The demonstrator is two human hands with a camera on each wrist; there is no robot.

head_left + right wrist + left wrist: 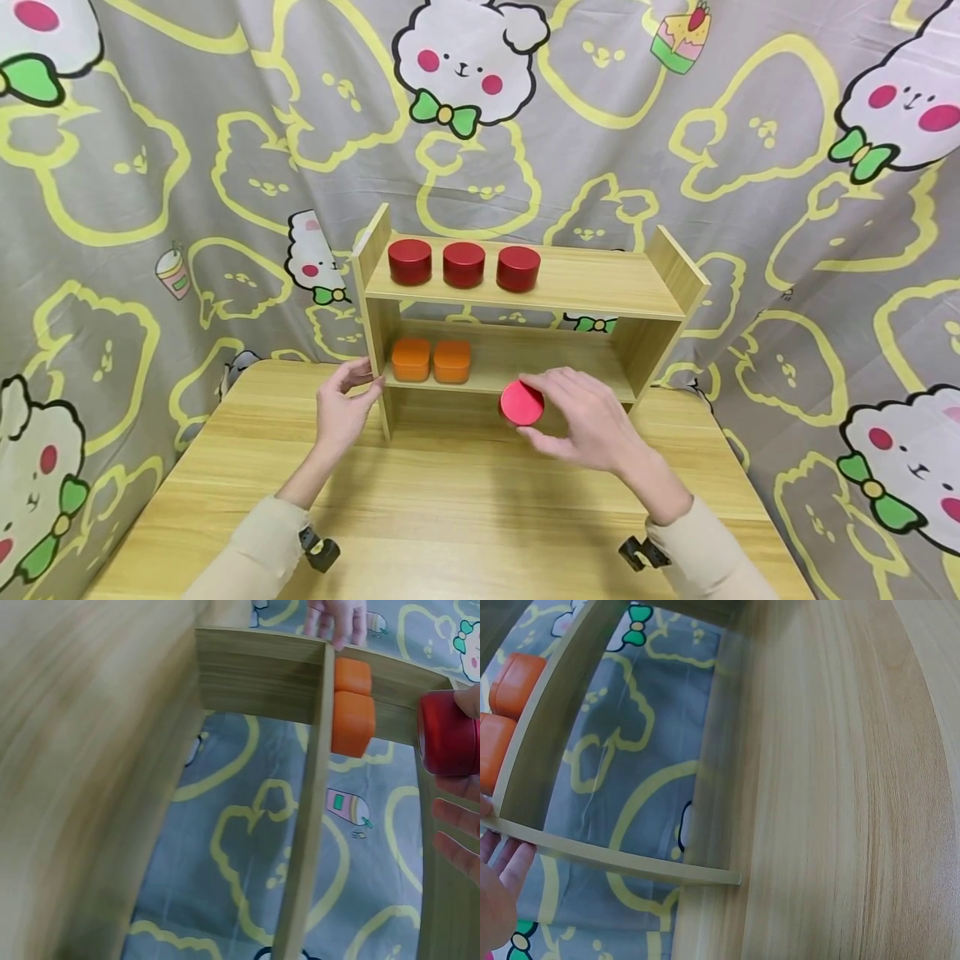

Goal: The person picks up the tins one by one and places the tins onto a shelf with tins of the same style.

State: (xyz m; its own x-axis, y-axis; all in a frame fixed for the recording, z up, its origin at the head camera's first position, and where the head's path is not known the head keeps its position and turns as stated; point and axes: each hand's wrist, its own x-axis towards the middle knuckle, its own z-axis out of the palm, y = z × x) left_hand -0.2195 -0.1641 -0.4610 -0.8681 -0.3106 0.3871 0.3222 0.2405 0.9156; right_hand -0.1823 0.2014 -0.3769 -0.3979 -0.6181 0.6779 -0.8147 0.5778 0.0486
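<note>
My right hand (pixel 577 417) grips a round red tin (pixel 522 403) between thumb and fingers, in front of the middle board. The tin's flat top faces the head camera; in the right wrist view the red tin (pixel 448 735) shows its shiny side. At the left, my left hand (pixel 347 404) pinches the side panel of a small wooden shelf (pixel 517 312), thumb on one side and fingers (pixel 516 866) on the other. Two orange square boxes (pixel 411 360) sit side by side on the middle board. Along the top board stand three red tins (pixel 463 265), grouped toward the left.
The shelf stands on a wood-grain table (pixel 450 508), near its back edge. A grey patterned curtain (pixel 480 183) hangs behind and on both sides. Its upright right panel (pixel 678 262) rises above the top board. Black wrist mounts (pixel 320 550) hang under both sleeves.
</note>
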